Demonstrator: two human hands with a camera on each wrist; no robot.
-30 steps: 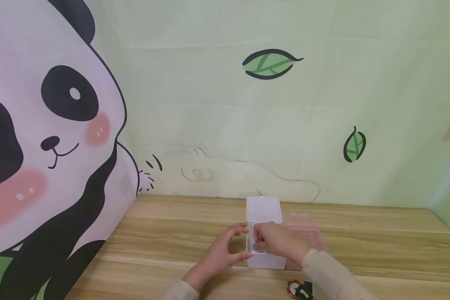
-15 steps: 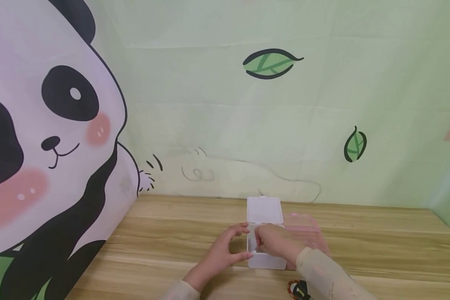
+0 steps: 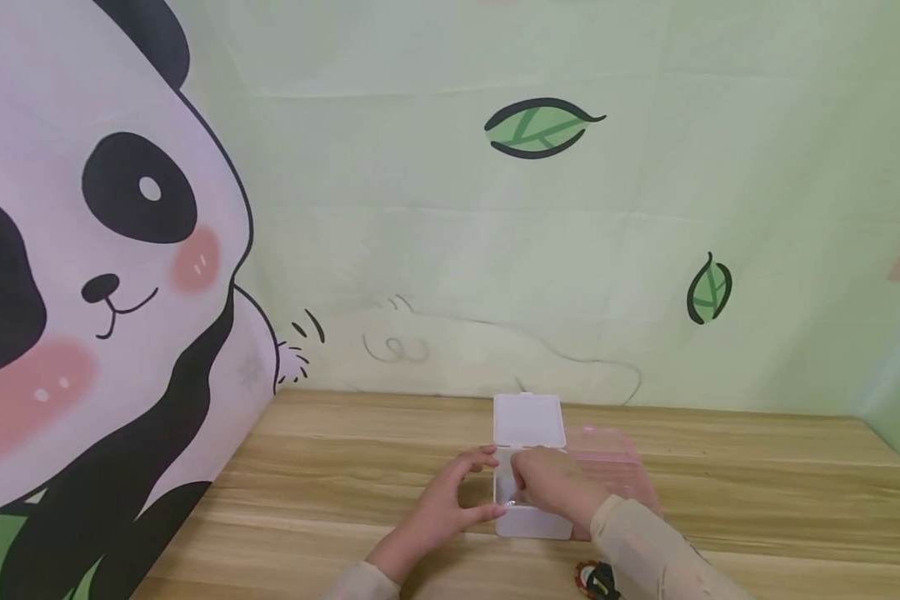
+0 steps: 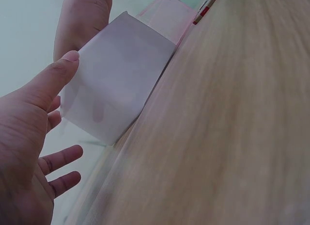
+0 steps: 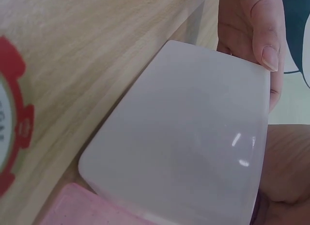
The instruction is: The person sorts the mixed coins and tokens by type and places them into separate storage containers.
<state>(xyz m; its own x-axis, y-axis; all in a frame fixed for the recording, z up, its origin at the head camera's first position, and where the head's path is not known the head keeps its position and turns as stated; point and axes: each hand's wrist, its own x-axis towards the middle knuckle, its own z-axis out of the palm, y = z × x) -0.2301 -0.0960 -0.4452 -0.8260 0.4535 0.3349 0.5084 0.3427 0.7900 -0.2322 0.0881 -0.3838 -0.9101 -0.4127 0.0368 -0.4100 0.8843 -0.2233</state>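
Observation:
A white plastic box [image 3: 532,522] stands on the table with its lid [image 3: 528,419] raised toward the wall. My left hand [image 3: 441,498] holds the box at its left side, thumb at the near corner and forefinger toward the far one. In the left wrist view its last two fingers stick out loosely. My right hand [image 3: 558,482] reaches down into the box with bent fingers. Its fingertips are hidden by the box wall, so I cannot tell what they hold. A small shiny bit [image 3: 511,502] shows inside, beside those fingers.
A pink see-through box [image 3: 615,462] sits against the white box's right side. Nearer me on the wooden table [image 3: 330,483] lie a red-and-white poker chip [image 3: 587,575] and a black object [image 3: 605,581], partly under my right sleeve. A printed cloth wall [image 3: 420,208] closes off the back.
My right hand has gone lower into the box; a small round thing visible at its fingertips a second ago is hidden now. The right sleeve covers more of the black object. The left hand stays put.

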